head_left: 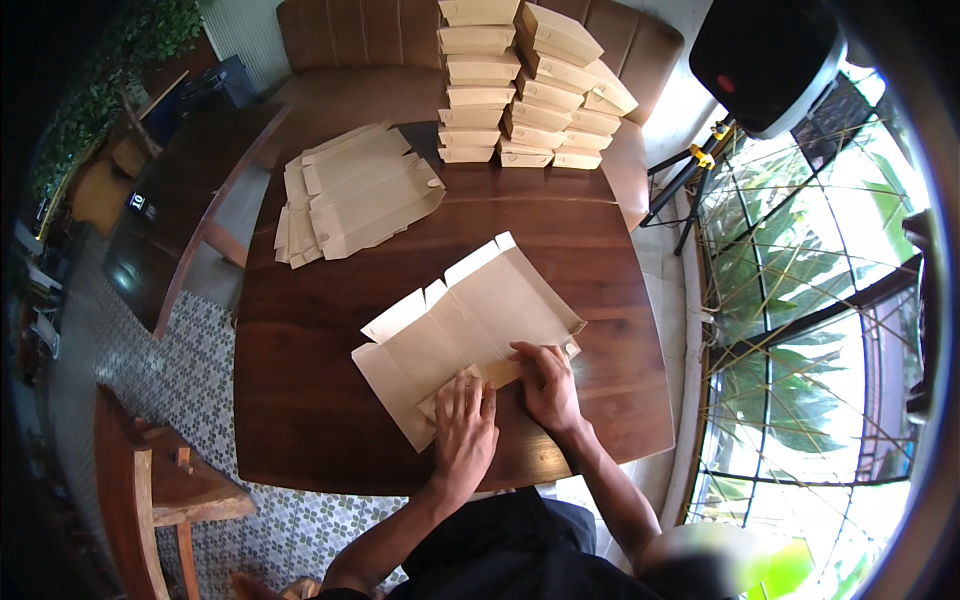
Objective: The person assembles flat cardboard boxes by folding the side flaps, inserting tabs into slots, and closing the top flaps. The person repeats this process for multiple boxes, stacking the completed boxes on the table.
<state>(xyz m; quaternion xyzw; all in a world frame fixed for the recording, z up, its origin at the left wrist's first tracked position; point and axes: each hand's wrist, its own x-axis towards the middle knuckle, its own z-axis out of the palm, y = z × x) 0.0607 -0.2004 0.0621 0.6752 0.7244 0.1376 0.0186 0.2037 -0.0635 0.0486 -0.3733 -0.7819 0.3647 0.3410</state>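
A tan, thin cardboard box blank [500, 305] with creased panels and slotted flaps lies unfolded and askew on the dark brown, glossy wooden table [300, 350], close to the person's body. The left hand [466, 425] rests palm down over its near edge, the fingers stretched out, nearly side by side, on a narrow flap there, and clamped on nothing that shows. The right hand [550, 390] is at the same edge farther right, its fingers curled and the index reaching in over the board; whether thumb and fingers pinch the flap, I cannot tell. Along the far left side, pale flaps seem to stand slightly up from the panel. The board should be light, stiff across its flat panels yet ready to give along the creases, and easy to dent or tear at the slotted corners. Being smooth, it may slide on the polished wood, so a flat palm on a broad panel suits for steadying, and finger and thumb close to a crease for bending. Farther off lie a loose pile of flat, tan cardboard blanks [375, 195] and tall stacks of closed, tan cardboard boxes [478, 95].
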